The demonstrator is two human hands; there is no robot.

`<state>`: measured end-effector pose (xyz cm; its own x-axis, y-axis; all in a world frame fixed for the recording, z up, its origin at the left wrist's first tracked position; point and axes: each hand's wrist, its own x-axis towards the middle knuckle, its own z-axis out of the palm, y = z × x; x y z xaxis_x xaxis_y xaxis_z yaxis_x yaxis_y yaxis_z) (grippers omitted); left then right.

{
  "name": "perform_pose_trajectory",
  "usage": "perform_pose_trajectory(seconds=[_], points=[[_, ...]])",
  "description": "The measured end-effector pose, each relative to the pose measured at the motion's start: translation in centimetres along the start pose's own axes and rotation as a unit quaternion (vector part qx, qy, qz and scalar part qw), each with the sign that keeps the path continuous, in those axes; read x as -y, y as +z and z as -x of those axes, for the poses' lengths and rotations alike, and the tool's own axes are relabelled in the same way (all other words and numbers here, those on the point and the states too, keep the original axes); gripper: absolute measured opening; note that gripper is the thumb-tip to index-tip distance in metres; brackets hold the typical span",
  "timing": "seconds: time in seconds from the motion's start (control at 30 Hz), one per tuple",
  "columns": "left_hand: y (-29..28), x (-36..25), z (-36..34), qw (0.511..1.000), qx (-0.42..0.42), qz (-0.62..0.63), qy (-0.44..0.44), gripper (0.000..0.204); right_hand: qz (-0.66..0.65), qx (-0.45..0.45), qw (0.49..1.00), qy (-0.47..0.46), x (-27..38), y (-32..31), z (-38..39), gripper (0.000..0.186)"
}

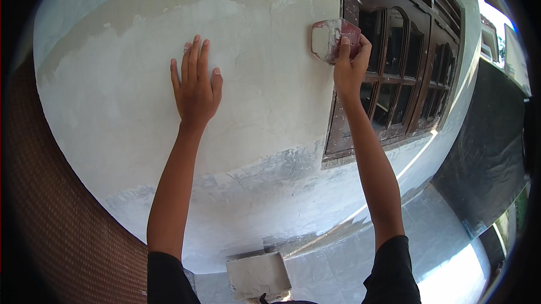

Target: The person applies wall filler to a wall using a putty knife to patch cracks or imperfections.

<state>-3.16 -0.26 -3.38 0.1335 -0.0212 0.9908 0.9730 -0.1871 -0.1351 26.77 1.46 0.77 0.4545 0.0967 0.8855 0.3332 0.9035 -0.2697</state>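
My left hand point(197, 87) lies flat against the pale plastered wall point(259, 84), fingers stretched out and holding nothing. A whitish smear shows on one of its fingertips. Up by the window frame, my right hand point(351, 64) grips a flat, angular reddish-brown plate point(350, 38) between thumb and fingers. Pale putty coats the plate's left part and edges; its exact kind I cannot make out. The plate is at the wall beside the frame's left edge, and whether it touches the surface is hard to tell. Patchy, lighter and darker coats cover the wall around both hands.
To the right is a dark brown wooden window point(389, 73) with glass panes and pale specks. Below stands a tray point(231, 284) of pale putty on the grey tiled floor point(321, 267). A woven brown panel point(73, 208) borders the left; a black sheet point(484, 152) hangs far right.
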Motion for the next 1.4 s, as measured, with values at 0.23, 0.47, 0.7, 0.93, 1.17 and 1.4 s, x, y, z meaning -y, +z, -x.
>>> perform_pose_trajectory(seconds=[0.23, 0.47, 0.7, 0.93, 1.17, 1.4], points=[[-0.1, -0.3, -0.3, 1.0, 0.0, 0.008, 0.005, 0.06, 0.115, -0.076, 0.99, 0.014, -1.5, -1.9, -2.0, 0.032], [0.0, -0.1, -0.2, 1.0, -0.005, 0.003, 0.008, 0.059, -0.061, 0.004, 0.997, 0.051, -2.1, -0.6, -0.8, 0.035], [-0.1, -0.2, -0.3, 1.0, -0.003, 0.011, 0.004, 0.059, 0.059, 0.032, 0.997, 0.044, -4.8, -0.8, -1.4, 0.034], [0.0, -0.2, -0.1, 1.0, -0.008, -0.012, 0.001, 0.058, -0.066, -0.045, 0.992, 0.1, -4.5, -2.3, -1.6, 0.035], [-0.2, 0.0, -0.2, 1.0, 0.003, 0.008, 0.007, 0.06, 0.138, -0.008, 0.99, -0.004, -2.3, -0.9, -0.9, 0.033], [0.0, -0.2, 0.0, 1.0, -0.005, 0.004, 0.001, 0.059, 0.03, -0.043, 0.999, -0.003, -1.0, -1.5, -0.9, 0.032]])
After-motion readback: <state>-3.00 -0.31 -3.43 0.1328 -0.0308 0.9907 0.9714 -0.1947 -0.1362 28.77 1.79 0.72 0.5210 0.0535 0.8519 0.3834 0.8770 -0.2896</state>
